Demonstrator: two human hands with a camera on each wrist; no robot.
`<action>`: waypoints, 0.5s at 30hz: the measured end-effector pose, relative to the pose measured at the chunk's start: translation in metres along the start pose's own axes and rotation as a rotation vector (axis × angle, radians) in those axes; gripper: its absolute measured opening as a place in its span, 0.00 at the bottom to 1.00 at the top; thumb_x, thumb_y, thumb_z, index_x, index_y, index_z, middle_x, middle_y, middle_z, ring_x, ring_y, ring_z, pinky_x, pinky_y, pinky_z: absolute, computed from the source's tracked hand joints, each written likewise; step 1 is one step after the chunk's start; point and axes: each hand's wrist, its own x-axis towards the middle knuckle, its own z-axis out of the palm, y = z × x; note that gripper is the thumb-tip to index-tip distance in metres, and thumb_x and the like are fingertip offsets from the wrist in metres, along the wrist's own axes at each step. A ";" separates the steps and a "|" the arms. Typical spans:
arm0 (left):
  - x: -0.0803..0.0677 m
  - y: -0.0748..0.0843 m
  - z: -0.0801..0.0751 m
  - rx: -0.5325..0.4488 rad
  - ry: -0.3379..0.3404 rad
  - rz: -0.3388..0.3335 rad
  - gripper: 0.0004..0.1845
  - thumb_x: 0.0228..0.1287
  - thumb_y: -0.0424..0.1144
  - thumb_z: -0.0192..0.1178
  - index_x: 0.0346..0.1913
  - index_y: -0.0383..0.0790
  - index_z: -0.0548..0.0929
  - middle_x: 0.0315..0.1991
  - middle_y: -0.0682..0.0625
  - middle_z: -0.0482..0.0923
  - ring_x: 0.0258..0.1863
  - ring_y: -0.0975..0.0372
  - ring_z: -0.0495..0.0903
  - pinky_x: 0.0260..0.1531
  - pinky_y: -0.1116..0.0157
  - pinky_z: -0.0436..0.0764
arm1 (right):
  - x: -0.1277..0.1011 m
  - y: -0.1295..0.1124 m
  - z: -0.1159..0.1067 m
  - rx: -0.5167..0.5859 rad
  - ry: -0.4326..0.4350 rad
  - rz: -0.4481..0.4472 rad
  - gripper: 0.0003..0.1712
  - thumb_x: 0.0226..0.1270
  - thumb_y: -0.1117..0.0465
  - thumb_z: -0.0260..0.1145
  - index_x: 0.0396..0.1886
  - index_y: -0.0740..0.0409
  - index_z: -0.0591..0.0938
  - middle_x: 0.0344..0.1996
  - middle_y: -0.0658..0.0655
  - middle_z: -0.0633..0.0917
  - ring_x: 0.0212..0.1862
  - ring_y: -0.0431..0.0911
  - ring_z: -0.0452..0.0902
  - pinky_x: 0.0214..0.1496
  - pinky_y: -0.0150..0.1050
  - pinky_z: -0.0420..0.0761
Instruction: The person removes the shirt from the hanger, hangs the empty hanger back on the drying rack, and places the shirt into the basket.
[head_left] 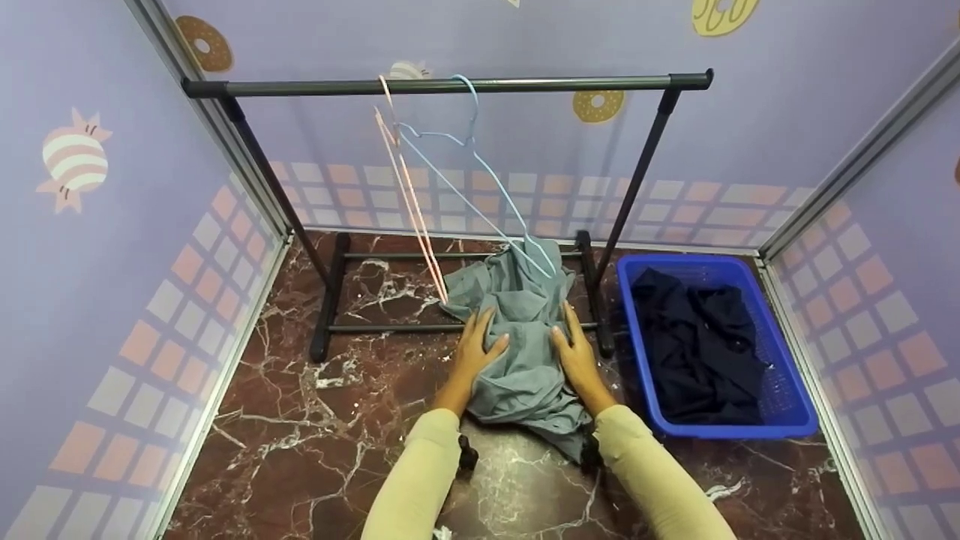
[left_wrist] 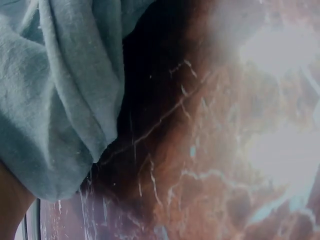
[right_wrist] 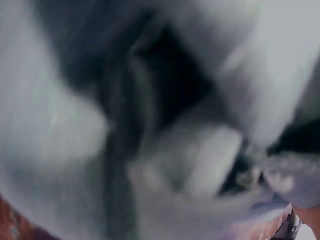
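A crumpled grey-green garment lies between the two hands in the head view. My left hand touches its left side, the visible fingers nearly straight and the thumb over the cloth. On the opposite side, my right hand rests against the garment, also with extended fingers and thumb apart. Folds of the garment hang beside the floor in the left wrist view. Blurred cloth fills most of the right wrist view. A light-blue hanger overlaps the garment's far end; a pink hanger is beside it.
Both hangers hook over the bar of a black clothes rack. A blue basket holding dark navy clothing stands at the right. Patterned walls enclose the marbled floor on the left, back and right.
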 end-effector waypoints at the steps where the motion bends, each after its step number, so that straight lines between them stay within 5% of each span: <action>1: 0.000 0.001 0.001 -0.001 0.007 0.011 0.35 0.67 0.51 0.61 0.73 0.38 0.71 0.71 0.23 0.65 0.68 0.28 0.69 0.64 0.32 0.73 | 0.000 0.000 0.000 0.014 0.002 0.018 0.36 0.81 0.52 0.58 0.83 0.46 0.59 0.82 0.58 0.60 0.82 0.56 0.54 0.83 0.56 0.56; 9: -0.003 0.009 0.013 -0.059 0.047 0.074 0.32 0.67 0.45 0.60 0.70 0.33 0.73 0.66 0.23 0.71 0.65 0.30 0.73 0.62 0.33 0.75 | 0.002 -0.010 0.010 0.107 -0.060 0.035 0.36 0.82 0.56 0.55 0.84 0.55 0.56 0.83 0.63 0.55 0.83 0.61 0.48 0.81 0.63 0.55; 15: -0.006 0.013 0.019 -0.085 0.072 0.156 0.29 0.69 0.39 0.59 0.69 0.29 0.73 0.64 0.27 0.75 0.63 0.36 0.76 0.62 0.38 0.76 | 0.000 -0.016 0.017 0.068 -0.082 -0.047 0.34 0.82 0.63 0.55 0.82 0.58 0.59 0.81 0.67 0.57 0.81 0.65 0.50 0.80 0.67 0.55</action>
